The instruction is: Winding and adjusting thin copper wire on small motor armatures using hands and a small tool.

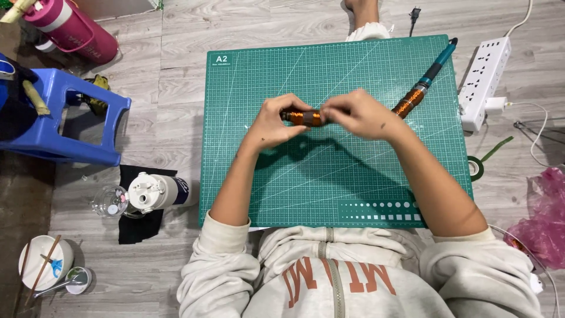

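Hands meet in the middle of the frame, over a green cutting mat (pixel 329 176) on the wooden floor. The left hand (pixel 273 122) and the right hand (pixel 359 113) each pinch one end of a small copper wire coil (pixel 305 117). A second copper coil (pixel 410 100) sits on a teal tool (pixel 436 63) in the upper right. A white power strip (pixel 484 76) lies just past the mat. A blue stool (pixel 65 115) stands at the left.

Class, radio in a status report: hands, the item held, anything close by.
Left hand and right hand both grip copper-wound coil. Over green cutting mat. Second coil on teal tool lies beside right hand, apart.
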